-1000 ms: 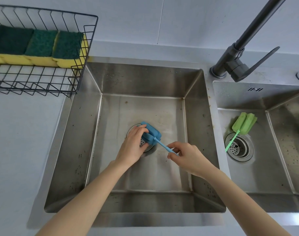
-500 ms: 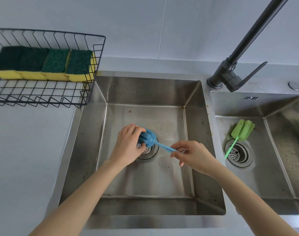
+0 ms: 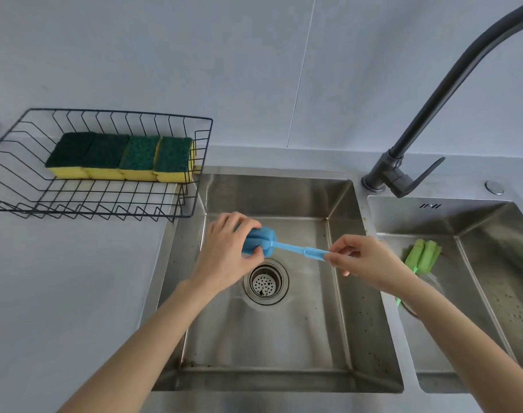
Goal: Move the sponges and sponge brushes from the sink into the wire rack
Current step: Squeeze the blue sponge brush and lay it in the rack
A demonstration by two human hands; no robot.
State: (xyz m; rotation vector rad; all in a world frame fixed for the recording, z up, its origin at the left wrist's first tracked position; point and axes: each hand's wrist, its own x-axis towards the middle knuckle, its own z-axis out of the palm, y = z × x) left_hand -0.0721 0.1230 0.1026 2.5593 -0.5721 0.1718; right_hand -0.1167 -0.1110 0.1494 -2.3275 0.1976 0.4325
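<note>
Lifted now: blue sponge brush [image 3: 272, 244], which half a second back still lay against the drain strainer [image 3: 266, 282], raised clear of the basin floor and held level above the left sink basin [image 3: 340, 222]. Strainer uncovered, below and between the two hands. Left hand [image 3: 227, 254] wrapped around the blue foam head, fingers curled over the top and thumb beneath; right hand [image 3: 363, 260] pinching the end of the thin blue handle between thumb and fingertips. Both grips carried over from the earlier frame, only higher and shifted toward the rack side. View tilted upward as well, more wall and more of the faucet arc showing.

Writing: none legible. A small dark slotted mark [image 3: 430, 206] on the back wall of the right sink basin [image 3: 477, 216], up and right of the right hand, too small to read as letters.

Counts: one blue sponge brush, in the hands. One green sponge brush [image 3: 423, 255], just right of the right hand, lying in the right basin with its handle running down behind the right wrist. Four yellow sponges [image 3: 121, 158] with dark green scouring tops, side by side in a row inside the black wire rack [image 3: 105, 210], up and left of the left hand on the grey counter [image 3: 60, 293]. One dark faucet [image 3: 403, 171] up and right of the right hand, one small round metal button [image 3: 494, 187] further right. Two basins, two hands.
</note>
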